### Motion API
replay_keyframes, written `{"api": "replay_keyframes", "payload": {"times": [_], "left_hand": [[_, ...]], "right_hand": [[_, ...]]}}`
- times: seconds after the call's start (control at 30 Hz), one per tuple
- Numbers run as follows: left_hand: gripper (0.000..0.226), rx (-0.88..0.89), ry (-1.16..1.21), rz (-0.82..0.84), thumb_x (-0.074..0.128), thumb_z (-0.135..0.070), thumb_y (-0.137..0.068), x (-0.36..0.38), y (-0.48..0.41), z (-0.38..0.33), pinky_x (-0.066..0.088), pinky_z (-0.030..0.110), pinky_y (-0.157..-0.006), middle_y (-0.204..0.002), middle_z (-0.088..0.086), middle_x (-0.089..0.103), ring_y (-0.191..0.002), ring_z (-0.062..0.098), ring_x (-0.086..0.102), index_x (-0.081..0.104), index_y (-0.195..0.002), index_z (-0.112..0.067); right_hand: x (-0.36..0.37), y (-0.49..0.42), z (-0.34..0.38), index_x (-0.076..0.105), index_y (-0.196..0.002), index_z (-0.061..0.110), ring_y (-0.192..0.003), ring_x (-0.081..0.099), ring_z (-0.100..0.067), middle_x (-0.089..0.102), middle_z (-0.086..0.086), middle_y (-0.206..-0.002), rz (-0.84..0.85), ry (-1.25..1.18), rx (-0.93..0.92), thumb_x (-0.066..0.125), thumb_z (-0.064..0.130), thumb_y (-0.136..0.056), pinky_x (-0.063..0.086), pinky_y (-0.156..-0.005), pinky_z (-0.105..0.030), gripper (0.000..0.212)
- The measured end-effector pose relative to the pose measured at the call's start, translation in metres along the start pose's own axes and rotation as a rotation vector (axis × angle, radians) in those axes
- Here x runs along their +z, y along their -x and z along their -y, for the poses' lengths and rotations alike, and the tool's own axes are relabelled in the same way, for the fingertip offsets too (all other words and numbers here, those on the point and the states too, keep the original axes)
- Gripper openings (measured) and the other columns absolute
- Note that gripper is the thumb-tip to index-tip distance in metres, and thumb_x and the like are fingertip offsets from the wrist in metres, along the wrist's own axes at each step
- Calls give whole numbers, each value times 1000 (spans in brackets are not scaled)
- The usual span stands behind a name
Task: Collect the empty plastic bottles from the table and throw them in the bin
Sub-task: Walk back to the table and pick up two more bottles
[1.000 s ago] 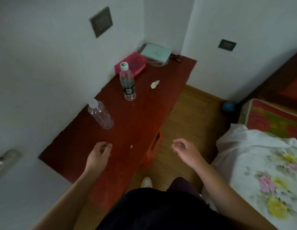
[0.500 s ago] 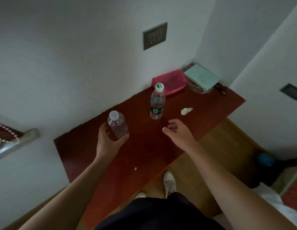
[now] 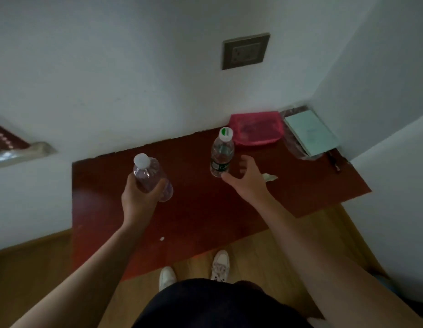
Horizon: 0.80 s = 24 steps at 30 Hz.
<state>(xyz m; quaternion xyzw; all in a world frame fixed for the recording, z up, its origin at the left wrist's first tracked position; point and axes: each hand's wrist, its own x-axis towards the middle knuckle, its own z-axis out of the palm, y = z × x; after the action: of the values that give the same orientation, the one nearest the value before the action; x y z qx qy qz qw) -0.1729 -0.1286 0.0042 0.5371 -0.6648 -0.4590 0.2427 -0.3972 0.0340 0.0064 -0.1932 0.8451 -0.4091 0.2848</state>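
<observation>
Two empty clear plastic bottles are on the dark red table [image 3: 205, 209]. My left hand [image 3: 140, 197] is wrapped around the white-capped bottle [image 3: 149, 172], which leans toward the wall. The other bottle [image 3: 221, 152], with a green-and-white cap and a dark label, stands upright further right. My right hand [image 3: 248, 177] is open just right of its base, thumb close to the bottle, fingers spread and not closed on it. No bin is in view.
A pink pouch [image 3: 256, 129] and a pale green booklet on a clear bag [image 3: 311, 132] lie at the table's back right corner. A crumpled paper scrap [image 3: 269, 177] sits beside my right hand. Walls close in behind and right; my shoes [image 3: 194, 271] are on the wooden floor.
My left hand has closed on the white-capped bottle and tilted it. My right hand has reached forward to the base of the green-capped bottle. The camera has turned toward the wall.
</observation>
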Motion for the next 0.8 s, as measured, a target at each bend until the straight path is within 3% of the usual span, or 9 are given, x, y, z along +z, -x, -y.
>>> {"api": "replay_keyframes", "payload": {"times": [0.13, 0.27, 0.37, 0.5, 0.63, 0.8], "left_hand": [[49, -10, -2, -70, 84, -40, -77, -25, 25, 8, 56, 28, -78, -100, -10, 71, -91, 4, 69, 59, -117, -27], [54, -5, -37, -125, 84, -44, -76, -59, 42, 26, 58, 37, -85, -106, -9, 72, -98, 11, 70, 57, -120, -30], [60, -17, -43, -163, 84, -43, -76, -86, 56, 39, 59, 37, -87, -109, -5, 72, -101, 12, 70, 57, -127, -25], [46, -52, -29, -249, 84, -42, -77, -128, 78, 60, 58, 43, -88, -101, -5, 73, -98, 12, 70, 61, -113, -26], [49, -95, -6, -359, 84, -42, -77, -180, 104, 84, 56, 37, -86, -105, -10, 71, -100, 8, 68, 57, -117, -28], [49, -178, 51, -500, 81, -45, -77, -253, 152, 130, 56, 36, -84, -106, -14, 68, -100, 5, 65, 58, -115, -25]], "right_hand": [[16, -21, 6, 33, -149, 18, -132, 50, -16, 48, -1, -148, -6, -4, -97, 87, 48, -65, 43, -111, -40, 105], [30, -32, 18, 47, -133, 19, -105, 55, -9, 58, 7, -119, 3, 7, -174, 85, 33, -74, 41, -84, -22, 71], [40, -30, 29, 52, -125, 20, -98, 56, -7, 60, 11, -109, 19, 44, -242, 84, 36, -75, 40, -82, -24, 61], [69, -3, 52, 55, -125, 24, -103, 61, -7, 64, 10, -116, 176, 72, -372, 84, 45, -72, 46, -86, -23, 64], [117, 45, 85, 56, -121, 31, -103, 64, -5, 65, 12, -116, 371, 112, -500, 82, 50, -69, 49, -80, -19, 61], [196, 124, 116, 58, -115, 35, -100, 68, -6, 68, 10, -111, 625, 138, -581, 83, 48, -67, 59, -85, -33, 55]]}}
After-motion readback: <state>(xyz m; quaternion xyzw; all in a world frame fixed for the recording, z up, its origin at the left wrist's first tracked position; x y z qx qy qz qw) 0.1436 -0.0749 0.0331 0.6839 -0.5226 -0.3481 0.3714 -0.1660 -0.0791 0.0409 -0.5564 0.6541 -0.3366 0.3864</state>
